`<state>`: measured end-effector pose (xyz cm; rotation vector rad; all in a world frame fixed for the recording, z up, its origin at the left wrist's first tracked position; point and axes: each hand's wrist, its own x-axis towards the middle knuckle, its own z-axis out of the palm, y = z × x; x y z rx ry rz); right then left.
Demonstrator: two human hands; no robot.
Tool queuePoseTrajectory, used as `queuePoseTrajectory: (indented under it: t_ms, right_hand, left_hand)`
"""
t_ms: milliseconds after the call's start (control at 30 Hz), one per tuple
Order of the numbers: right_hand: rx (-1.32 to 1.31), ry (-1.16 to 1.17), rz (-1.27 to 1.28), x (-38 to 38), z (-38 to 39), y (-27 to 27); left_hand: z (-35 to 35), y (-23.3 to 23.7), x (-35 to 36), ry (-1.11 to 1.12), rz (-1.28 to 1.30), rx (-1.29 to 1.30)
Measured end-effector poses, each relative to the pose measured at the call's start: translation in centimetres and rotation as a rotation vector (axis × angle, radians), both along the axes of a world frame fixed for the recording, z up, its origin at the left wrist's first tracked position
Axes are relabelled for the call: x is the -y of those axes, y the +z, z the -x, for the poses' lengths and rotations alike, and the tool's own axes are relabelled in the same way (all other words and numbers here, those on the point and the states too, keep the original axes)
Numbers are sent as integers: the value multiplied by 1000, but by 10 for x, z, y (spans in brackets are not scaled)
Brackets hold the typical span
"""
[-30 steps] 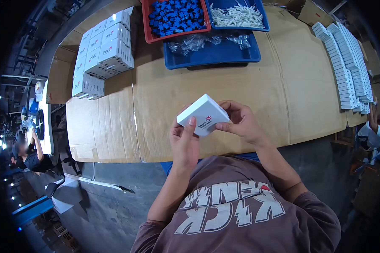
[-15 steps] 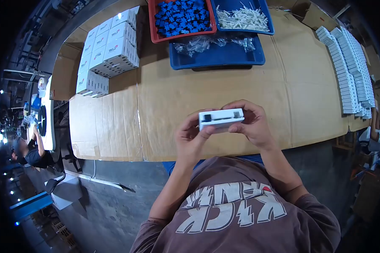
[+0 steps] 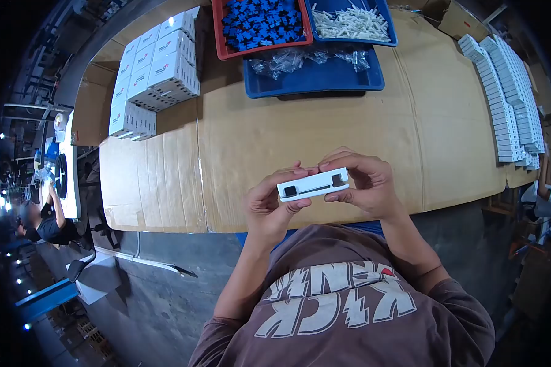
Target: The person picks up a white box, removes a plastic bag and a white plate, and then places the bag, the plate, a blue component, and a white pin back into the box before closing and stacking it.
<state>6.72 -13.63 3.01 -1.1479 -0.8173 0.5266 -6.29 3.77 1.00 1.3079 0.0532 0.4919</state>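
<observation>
Between both hands, above the near part of the table, is a white rectangular plastic housing [image 3: 312,185]. Its narrow side faces me, showing a long slot with a square opening near each end; the left opening looks dark. My left hand [image 3: 272,200] grips the left end, thumb below and fingers behind. At the right end my right hand [image 3: 367,182] holds it with the thumb under the lower edge and the fingers on top. The housing tilts slightly, its right end higher. Its far side is hidden.
Cardboard covers the table [image 3: 251,140]. At the back stand a red tray [image 3: 264,49] of blue parts, a blue tray [image 3: 355,41] of white sticks, and a lower blue tray [image 3: 315,87] with clear bags. White boxes [image 3: 147,79] are stacked left; white pieces [image 3: 505,104] right. A person [image 3: 49,220] sits far left.
The housing has moved slightly down and left and turned, so more of its slotted side shows and its right end tilts up. Both hands still hold it.
</observation>
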Motion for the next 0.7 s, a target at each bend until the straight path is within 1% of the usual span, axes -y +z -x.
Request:
queuePoseTrajectory:
  t_ms: [67, 167, 300, 467, 500, 567, 600, 700]
  right_hand:
    - [24, -8, -8, 0, 1, -2]
    - [63, -32, -8, 0, 2, -3]
    - [104, -59, -13, 0, 1, -6]
    - [56, -53, 9, 1, 2, -9]
    - [58, -48, 11, 1, 1, -10]
    - [-115, -96, 34, 3, 7, -12]
    - [-200, -120, 45, 3, 9, -12]
    - [-256, -138, 108, -2, 8, 0]
  left_hand:
    - [0, -1, 1, -2, 18, 17]
    - [3, 7, 4, -13, 108, -41]
    - [2, 8, 4, -28, 97, -43]
    - [2, 6, 3, -48, 61, -27]
    - [1, 7, 4, -19, 51, -31]
    - [-5, 12, 8, 36, 30, -35]
    - [-8, 18, 14, 72, 156, -42]
    - [2, 7, 3, 107, -40, -258]
